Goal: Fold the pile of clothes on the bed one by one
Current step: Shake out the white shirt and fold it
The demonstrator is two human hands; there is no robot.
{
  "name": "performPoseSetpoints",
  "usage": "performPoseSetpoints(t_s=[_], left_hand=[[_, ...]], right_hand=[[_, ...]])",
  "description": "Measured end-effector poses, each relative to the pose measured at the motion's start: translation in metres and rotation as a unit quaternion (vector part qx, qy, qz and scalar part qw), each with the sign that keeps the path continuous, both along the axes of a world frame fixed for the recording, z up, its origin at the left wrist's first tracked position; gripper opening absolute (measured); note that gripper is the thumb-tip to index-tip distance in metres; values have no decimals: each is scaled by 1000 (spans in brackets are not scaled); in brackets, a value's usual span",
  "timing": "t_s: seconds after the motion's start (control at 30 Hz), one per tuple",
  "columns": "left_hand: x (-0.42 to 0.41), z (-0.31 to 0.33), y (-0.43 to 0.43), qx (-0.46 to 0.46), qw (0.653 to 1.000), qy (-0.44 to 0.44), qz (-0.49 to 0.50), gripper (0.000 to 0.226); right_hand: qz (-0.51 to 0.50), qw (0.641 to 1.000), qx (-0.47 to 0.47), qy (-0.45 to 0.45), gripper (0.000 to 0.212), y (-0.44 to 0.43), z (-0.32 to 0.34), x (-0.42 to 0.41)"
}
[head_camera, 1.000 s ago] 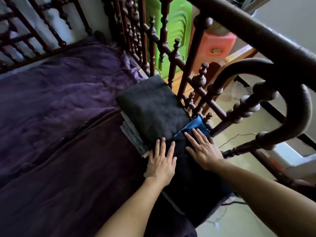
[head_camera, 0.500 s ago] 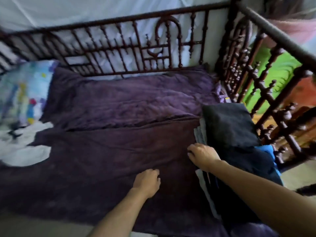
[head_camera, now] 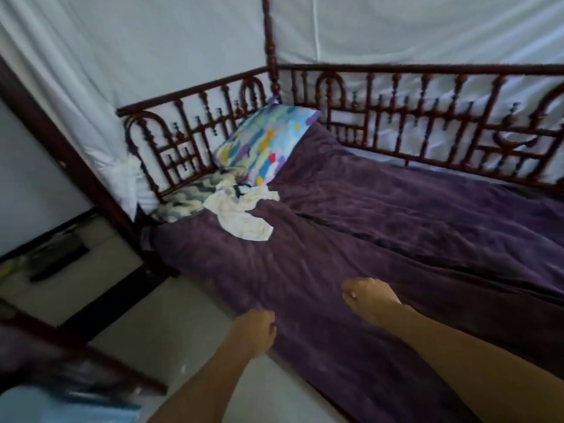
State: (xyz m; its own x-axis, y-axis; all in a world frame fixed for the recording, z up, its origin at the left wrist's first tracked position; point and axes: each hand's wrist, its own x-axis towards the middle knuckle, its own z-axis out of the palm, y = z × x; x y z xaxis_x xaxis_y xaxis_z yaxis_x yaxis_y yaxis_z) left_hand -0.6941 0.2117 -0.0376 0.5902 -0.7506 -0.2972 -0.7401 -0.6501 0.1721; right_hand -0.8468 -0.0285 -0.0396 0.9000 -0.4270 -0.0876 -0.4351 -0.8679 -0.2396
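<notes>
Held left hand (head_camera: 256, 331) and right hand (head_camera: 370, 297) loosely curled, empty, over purple blanket (head_camera: 396, 239), well apart from white garment (head_camera: 241, 215).

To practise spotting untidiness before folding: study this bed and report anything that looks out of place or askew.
A cream garment lies crumpled and unfolded on the purple blanket beside the colourful pillow, touching a zigzag-patterned cloth bunched by the bed rail. The pillow leans tilted against that rail rather than lying flat.
</notes>
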Motion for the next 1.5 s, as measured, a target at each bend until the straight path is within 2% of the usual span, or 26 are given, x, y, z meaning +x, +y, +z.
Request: performPoseSetpoints(t_s=[0.1, 0.23, 0.4, 0.5, 0.57, 0.67, 0.8, 0.93, 1.13, 1.27, 1.4, 1.5], left_hand=[[72, 7, 44, 11, 1000, 1, 6, 25], [162, 21, 89, 49, 998, -39, 8, 26], [251, 14, 106, 47, 998, -31, 37, 27], [299, 1, 101, 47, 998, -15, 42, 27], [335, -8, 92, 36, 999, 6, 39, 28], [394, -18, 71, 8, 998, 36, 47, 26], [468, -24, 44, 17, 995, 71, 72, 22], [533, -29, 14, 11, 992, 84, 92, 21], [612, -56, -28, 30, 994, 91, 52, 23], [679, -90, -67, 37, 991, 128, 8, 19], [744, -124, -107, 40, 986, 158, -28, 17], [792, -158, -137, 23, 985, 164, -38, 21]], right_hand=[[21, 1000, 18, 9, 28, 34, -2, 88], [38, 999, 34, -2, 30, 67, 0, 185], [53, 998, 42, 11, 25, 75, -7, 274], [36, 997, 60, 22, 14, 64, -21, 321], [26, 996, 68, 46, 13, 54, -34, 356], [3, 994, 87, 73, 25, 33, -56, 417], [-12, 984, 122, 127, 33, 15, -76, 486], [-13, 983, 122, 139, 34, -3, -80, 547], [-40, 980, 120, 156, 38, -32, -98, 618], [-98, 972, 127, 172, 38, -55, -124, 665], [-161, 960, 143, 178, 33, -86, -149, 719], [-181, 955, 121, 201, 30, -126, -175, 781]])
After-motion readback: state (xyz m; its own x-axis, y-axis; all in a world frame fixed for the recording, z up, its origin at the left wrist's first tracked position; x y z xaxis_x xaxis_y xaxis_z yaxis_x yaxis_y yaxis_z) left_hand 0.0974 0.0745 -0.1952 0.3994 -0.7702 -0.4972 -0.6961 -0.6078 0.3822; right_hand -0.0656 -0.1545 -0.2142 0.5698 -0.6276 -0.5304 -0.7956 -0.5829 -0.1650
